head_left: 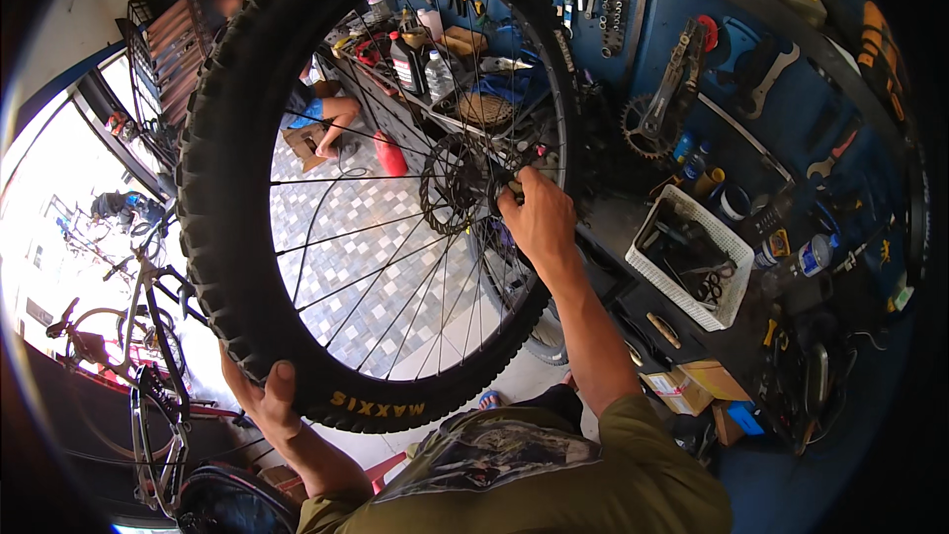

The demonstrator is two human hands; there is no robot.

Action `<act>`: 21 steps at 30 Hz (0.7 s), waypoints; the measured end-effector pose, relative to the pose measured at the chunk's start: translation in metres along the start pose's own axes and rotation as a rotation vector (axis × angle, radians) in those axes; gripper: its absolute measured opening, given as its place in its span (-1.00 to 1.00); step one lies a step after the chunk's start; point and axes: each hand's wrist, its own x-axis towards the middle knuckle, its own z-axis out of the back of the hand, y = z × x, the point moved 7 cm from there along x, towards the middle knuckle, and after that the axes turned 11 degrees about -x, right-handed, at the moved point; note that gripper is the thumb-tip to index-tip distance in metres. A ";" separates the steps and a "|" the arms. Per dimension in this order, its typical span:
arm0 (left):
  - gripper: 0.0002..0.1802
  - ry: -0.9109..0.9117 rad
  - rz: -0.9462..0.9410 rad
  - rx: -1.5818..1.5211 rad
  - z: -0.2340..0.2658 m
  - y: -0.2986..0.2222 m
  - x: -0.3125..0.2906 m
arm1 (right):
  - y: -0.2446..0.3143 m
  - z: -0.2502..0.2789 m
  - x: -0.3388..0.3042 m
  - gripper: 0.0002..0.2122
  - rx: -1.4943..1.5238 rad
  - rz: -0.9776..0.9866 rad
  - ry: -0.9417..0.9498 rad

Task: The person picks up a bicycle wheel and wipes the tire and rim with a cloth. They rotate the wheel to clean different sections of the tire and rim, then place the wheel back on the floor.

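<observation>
A bicycle wheel [229,153] with a black knobby tyre stands upright before me and fills the middle of the head view. At the tyre's lower left, my left hand [269,401] grips it, thumb against the tread's near side. My right hand [539,213] is closed at the wheel's hub, on the side away from the disc brake rotor [447,185]. Its fingers are pinched at the axle end, and whatever lies between them is hidden. Thin black spokes run from the hub to the rim.
A white basket [727,309] of tools sits on the workbench at right. Wrenches [775,82] and a crankset [664,119] hang on the blue tool wall. A bike frame [148,356] stands at left. Through the spokes, a seated person's leg [339,117] and a red bottle [389,153] show.
</observation>
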 end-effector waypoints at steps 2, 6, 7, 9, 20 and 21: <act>0.14 -0.010 -0.031 0.002 -0.001 -0.002 0.004 | 0.006 0.003 0.002 -0.81 -0.008 0.078 0.000; 0.11 -0.007 -0.043 -0.002 -0.001 -0.004 0.011 | 0.012 0.006 0.008 -0.81 -0.022 0.256 -0.057; 0.10 -0.009 -0.043 0.010 0.000 -0.004 0.012 | 0.012 0.006 0.009 -0.81 -0.032 0.308 -0.060; 0.08 -0.014 -0.042 0.037 0.001 -0.006 0.012 | 0.011 0.006 0.010 -0.80 -0.052 0.412 -0.066; -0.20 0.078 -0.086 0.032 -0.026 -0.019 0.029 | 0.004 0.013 0.026 -0.90 -0.052 1.056 -0.397; -0.29 0.095 -0.118 -0.005 -0.035 -0.023 0.030 | 0.003 0.012 0.027 -0.90 -0.052 1.106 -0.418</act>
